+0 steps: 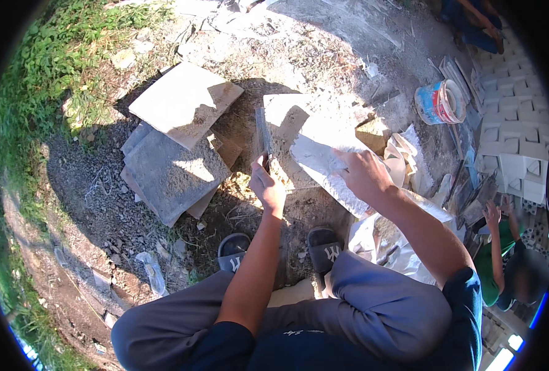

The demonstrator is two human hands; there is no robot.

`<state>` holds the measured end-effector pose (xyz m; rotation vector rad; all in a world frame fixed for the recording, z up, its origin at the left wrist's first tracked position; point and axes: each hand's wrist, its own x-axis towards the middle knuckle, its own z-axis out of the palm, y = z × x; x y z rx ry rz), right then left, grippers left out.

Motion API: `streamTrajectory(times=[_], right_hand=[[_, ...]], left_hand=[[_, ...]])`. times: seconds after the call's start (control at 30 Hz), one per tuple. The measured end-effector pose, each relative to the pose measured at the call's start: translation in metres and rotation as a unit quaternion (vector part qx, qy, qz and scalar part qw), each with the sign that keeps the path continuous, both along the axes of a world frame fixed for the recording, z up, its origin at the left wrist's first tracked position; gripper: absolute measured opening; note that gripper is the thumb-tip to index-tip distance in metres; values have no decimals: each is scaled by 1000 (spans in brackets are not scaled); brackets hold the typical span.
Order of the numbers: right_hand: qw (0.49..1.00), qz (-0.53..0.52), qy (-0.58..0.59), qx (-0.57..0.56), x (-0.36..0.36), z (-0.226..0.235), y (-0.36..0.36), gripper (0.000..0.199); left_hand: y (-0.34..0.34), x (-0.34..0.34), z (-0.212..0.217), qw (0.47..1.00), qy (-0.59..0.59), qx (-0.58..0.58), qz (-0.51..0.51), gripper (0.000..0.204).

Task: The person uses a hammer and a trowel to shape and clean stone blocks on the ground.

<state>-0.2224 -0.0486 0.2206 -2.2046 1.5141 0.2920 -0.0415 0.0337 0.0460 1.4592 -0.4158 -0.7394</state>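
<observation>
My left hand (268, 190) is closed around the dark handle of a flat-bladed tool (261, 131). Its narrow grey blade points away from me, along the left edge of a pale square tile (279, 162) on the ground. Over the tile's right side slants a long white, powdery sheet or board (324, 150); I cannot tell which. My right hand (368, 178) is over this white piece with fingers bent inward, and whatever they may pinch is hidden. Left of the tool lie stacked tiles, a pale one (174, 102) on top and a grey dusty one (174, 166) below.
Crumpled silvery plastic (404, 244) lies by my right knee. A blue and red bucket (438, 102) stands at the far right, near stacked pale blocks (512, 127). One person in green (497, 253) is at the right, another (477, 25) at the far right. A plastic bottle (154, 274) lies left.
</observation>
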Motion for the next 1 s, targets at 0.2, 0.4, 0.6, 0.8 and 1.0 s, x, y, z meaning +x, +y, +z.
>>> streamTrajectory(times=[0.2,0.4,0.6,0.8,1.0], right_hand=[[998,15,68,8,20,-42,-36,42],[994,-45,61,79,-64,-5,12,44],[996,-53,-22,-72,-49,-34,-47,44],[994,-106,-29,27,-92,-48,10,44],[991,-84,92,50,-55,60,-5,50]], left_hand=[[-1,-2,18,996,70,-45,-23,73],[1,5,7,999,-11,-35,-23,72],[-9,-7,16,997,-44,-45,-44,72],[-6,-3,12,1000,-24,1,-11,75],[-5,3,9,998,-49,-29,-38,72]])
